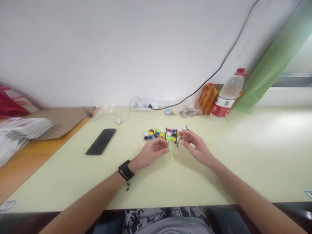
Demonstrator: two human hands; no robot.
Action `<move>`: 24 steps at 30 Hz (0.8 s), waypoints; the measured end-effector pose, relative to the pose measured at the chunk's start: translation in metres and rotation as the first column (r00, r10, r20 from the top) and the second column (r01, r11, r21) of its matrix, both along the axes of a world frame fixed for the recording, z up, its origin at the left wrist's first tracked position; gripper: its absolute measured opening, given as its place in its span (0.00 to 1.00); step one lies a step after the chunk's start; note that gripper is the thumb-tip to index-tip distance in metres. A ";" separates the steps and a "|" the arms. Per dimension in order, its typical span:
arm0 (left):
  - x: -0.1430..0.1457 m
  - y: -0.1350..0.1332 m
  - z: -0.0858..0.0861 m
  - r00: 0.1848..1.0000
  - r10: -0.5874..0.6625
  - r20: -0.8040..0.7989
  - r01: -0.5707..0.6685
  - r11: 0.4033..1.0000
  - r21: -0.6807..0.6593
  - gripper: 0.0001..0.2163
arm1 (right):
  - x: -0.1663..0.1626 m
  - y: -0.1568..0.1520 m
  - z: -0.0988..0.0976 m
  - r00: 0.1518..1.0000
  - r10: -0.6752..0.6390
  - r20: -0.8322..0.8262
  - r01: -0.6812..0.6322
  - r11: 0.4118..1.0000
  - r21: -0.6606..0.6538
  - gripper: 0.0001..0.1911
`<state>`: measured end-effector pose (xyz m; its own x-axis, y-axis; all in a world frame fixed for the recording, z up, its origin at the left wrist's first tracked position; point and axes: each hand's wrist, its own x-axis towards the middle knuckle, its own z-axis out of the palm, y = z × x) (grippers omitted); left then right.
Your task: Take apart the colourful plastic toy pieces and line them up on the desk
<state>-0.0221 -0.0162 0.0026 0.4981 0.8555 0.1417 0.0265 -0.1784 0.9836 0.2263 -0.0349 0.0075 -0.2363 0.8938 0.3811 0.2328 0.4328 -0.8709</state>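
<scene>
My left hand [153, 151] pinches a bright green plastic piece [170, 148] between thumb and index finger. A thin green stem runs from the piece down toward me. Behind it lies a group of small round plastic discs [146, 133] in white, yellow, blue, red, green and black, set close together. Thin coloured plastic sticks [177, 143] lie across the discs, several of them near the right end. My right hand [197, 148] is at that end, thumb and index finger apart, with red and yellow bits by the fingertips. Whether it touches them I cannot tell. Both hands hide some pieces.
A black phone [100, 141] lies to the left. Along the wall are a white power strip [143, 106] with a dark cable, a small round tin [168, 112], a red-and-yellow bag [208, 98] and a large bottle [227, 96]. Stacked white packets [31, 127] sit far left.
</scene>
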 end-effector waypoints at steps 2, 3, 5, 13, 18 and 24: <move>-0.001 0.002 0.001 1.000 0.013 0.015 -0.013 1.000 -0.016 0.14 | -0.001 -0.003 0.001 0.998 0.064 0.003 -0.064 0.998 -0.013 0.25; -0.001 0.002 0.002 1.000 0.012 0.024 -0.012 1.000 -0.023 0.14 | -0.002 -0.005 0.001 0.995 0.097 0.000 -0.097 0.995 -0.031 0.29; -0.001 0.002 0.003 0.999 0.002 0.038 -0.001 1.000 -0.031 0.15 | -0.006 -0.008 0.000 0.988 0.152 -0.028 -0.154 0.985 -0.080 0.37; -0.002 0.001 0.001 1.000 -0.002 0.026 0.002 0.999 -0.036 0.14 | -0.005 -0.003 -0.002 0.977 0.173 -0.128 -0.201 0.944 -0.260 0.25; -0.003 0.002 -0.003 1.000 -0.001 0.031 0.003 0.999 -0.047 0.15 | 0.001 0.001 0.003 0.980 0.087 -0.181 -0.133 0.956 -0.260 0.32; -0.003 0.004 -0.002 0.997 -0.024 0.078 0.032 0.993 -0.110 0.16 | -0.002 0.000 0.008 0.984 0.112 -0.139 -0.147 0.949 -0.279 0.28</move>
